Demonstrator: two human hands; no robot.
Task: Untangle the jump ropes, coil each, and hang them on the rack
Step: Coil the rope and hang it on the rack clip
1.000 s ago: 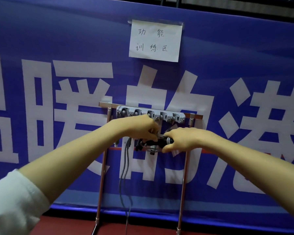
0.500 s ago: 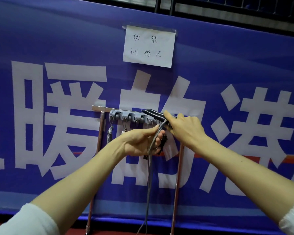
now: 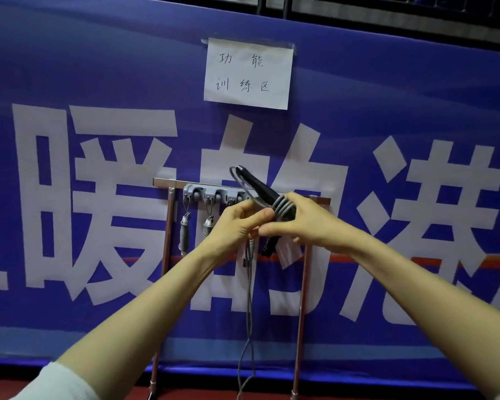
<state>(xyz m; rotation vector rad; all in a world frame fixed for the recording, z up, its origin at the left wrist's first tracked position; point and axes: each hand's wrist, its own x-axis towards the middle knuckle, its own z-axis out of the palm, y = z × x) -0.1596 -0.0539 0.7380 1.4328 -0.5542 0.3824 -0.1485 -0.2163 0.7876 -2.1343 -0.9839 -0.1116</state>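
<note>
A grey jump rope [image 3: 248, 313] hangs down in front of the rack [image 3: 168, 182], its loose end reaching the floor. Its black handles [image 3: 257, 184] point up to the left, with several grey turns [image 3: 284, 208] wound round them. My right hand [image 3: 306, 223] grips the handles at the wound part. My left hand [image 3: 238, 226] pinches the rope just beside it. A second black handle end [image 3: 269, 248] sticks out below my hands. The grey hook strip [image 3: 211, 193] on the rack carries two hanging coiled springs [image 3: 184, 233].
The copper rack stands on two thin legs [image 3: 300, 313] against a blue banner [image 3: 98, 67] with large white characters. A white paper sign [image 3: 247, 73] is taped above. Red floor [image 3: 70, 388] shows at the bottom. A dark railing runs along the top.
Both hands rose from below the hook strip to its level. The handles now point up-left and grey rope turns have been wound round them.
</note>
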